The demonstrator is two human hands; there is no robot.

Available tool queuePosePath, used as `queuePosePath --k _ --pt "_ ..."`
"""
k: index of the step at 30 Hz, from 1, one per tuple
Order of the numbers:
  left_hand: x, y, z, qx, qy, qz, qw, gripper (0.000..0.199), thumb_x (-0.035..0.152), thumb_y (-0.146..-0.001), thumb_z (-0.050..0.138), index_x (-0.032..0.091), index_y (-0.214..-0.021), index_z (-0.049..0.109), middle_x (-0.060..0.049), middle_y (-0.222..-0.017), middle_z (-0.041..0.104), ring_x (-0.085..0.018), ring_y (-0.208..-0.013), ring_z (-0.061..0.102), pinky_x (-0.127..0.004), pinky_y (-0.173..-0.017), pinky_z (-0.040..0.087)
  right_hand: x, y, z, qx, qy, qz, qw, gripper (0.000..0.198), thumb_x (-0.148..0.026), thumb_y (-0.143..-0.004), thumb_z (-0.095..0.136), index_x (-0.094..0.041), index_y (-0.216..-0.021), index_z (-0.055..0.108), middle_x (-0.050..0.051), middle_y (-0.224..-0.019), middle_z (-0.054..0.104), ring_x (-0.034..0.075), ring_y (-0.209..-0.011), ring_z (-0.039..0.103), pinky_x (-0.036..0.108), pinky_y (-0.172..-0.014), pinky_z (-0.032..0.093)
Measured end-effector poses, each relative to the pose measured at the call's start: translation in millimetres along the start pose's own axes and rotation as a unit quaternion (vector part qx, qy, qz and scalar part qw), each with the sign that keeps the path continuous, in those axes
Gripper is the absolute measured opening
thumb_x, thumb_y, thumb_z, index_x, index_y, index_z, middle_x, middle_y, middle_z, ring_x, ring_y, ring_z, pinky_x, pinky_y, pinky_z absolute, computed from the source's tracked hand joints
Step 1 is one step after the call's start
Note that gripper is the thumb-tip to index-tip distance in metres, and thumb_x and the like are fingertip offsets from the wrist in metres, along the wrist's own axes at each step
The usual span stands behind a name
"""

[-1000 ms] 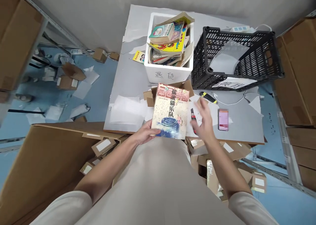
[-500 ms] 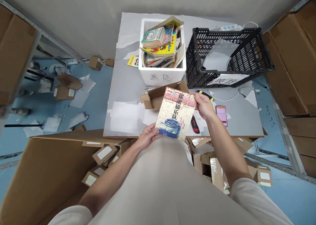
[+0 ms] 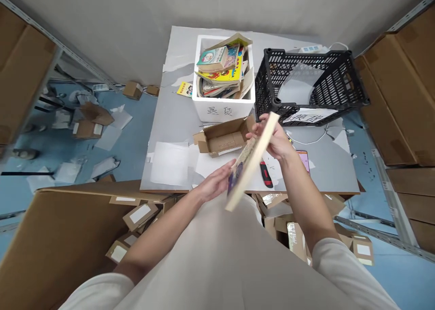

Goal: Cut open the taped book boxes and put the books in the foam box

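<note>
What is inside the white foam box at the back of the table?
The white foam box holds a loose pile of books rising above its rim, one green-covered on top. Whatever lies under that pile, and the box's bottom, is covered and cannot be seen.

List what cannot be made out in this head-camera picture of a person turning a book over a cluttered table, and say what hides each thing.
1. Book, head view: cover turned edge-on and blurred, so the title is unreadable.
2. Phone: mostly behind the right hand.
3. Black crate: the paper label's writing is too small and slanted.
4. White foam box: lower books are buried under the top ones.
5. Left hand: fingers partly behind the book.
</note>
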State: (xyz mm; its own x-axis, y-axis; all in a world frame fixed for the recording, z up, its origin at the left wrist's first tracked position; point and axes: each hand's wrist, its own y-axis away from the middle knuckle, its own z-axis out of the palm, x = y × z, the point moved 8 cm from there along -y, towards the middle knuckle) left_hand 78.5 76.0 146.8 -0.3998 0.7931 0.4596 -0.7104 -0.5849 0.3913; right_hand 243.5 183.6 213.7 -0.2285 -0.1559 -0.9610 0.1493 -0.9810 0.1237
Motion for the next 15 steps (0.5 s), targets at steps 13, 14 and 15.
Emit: queuePosePath --k 13,14,15 --pt "-1.9 22.4 -59.4 0.175 -0.196 0.094 0.960 0.057 0.048 -0.076 0.068 0.018 -0.124 0.057 -0.009 -0.113 0.068 -0.023 -0.099 0.065 -0.035 -0.085 0.054 18.1 11.2 -38.8 0.109 0.067 0.082 0.988 0.036 -0.050 -0.072 0.071 -0.023 -0.096 0.065 0.001 -0.087 0.070 0.013 -0.065 0.062 0.025 -0.051 0.053" --pt "-2.6 22.2 -58.8 0.171 -0.196 0.096 0.961 0.058 0.048 -0.077 0.068 0.018 -0.125 0.057 -0.009 -0.113 0.068 -0.023 -0.099 0.065 -0.035 -0.084 0.054 18.9 11.4 -39.5 0.111 0.066 0.081 0.988 0.036 -0.050 -0.072 0.071 -0.023 -0.096 0.065 0.001 -0.086 0.070 0.012 -0.064 0.062 0.025 -0.050 0.053" --pt "-3.0 22.2 -58.4 0.169 -0.196 0.097 0.961 0.058 0.048 -0.077 0.067 0.018 -0.125 0.057 -0.010 -0.113 0.068 -0.023 -0.099 0.065 -0.035 -0.084 0.054 19.5 11.6 -40.4 0.113 0.066 0.079 0.988 0.037 -0.050 -0.071 0.071 -0.023 -0.096 0.066 0.001 -0.085 0.070 0.012 -0.063 0.062 0.024 -0.049 0.052"
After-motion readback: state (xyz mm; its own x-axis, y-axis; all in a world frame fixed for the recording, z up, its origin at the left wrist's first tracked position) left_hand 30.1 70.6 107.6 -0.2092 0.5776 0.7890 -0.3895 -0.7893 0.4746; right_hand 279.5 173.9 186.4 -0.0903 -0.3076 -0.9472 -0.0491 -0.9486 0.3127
